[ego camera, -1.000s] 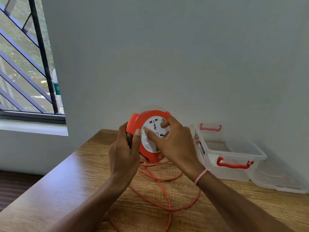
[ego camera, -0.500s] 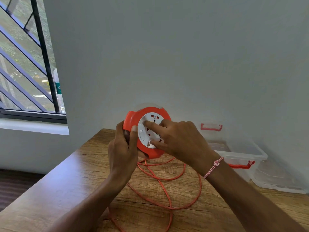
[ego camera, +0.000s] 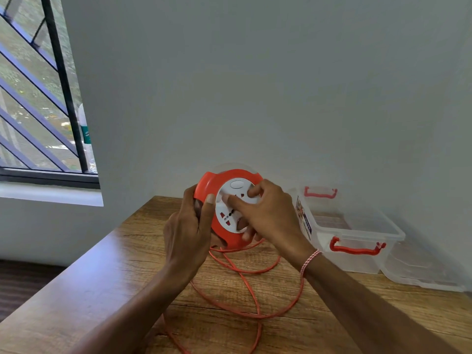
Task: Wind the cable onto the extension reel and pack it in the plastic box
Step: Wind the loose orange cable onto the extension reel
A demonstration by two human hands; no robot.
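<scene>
The reel (ego camera: 227, 208), orange with a white socket face, is held upright above the table (ego camera: 102, 277), its face turned toward the camera. The left hand (ego camera: 189, 233) grips the reel's left rim, fingers wrapped round behind it and the thumb lying across the orange front edge. The right hand (ego camera: 270, 215) is on the white face: its index finger presses in near the centre, another fingertip sits at the upper right of the face, and the remaining fingers curl in at the lower right edge, so the hand is closed onto the disc. A red-and-white thread bracelet (ego camera: 310, 261) circles the right wrist. The orange cable (ego camera: 259, 316) drops from under the reel and lies in loose, crossing loops on the wood, running toward the near edge; how much is already wound inside cannot be told. To the right, against the wall, stands the clear box (ego camera: 357, 264) with red handles, its top open and a printed label on its left end wall; only its own ribbed base shows through the plastic. A clear lid (ego camera: 421, 272) lies flat just beside it on the right. A barred window (ego camera: 38, 98) is at far left.
</scene>
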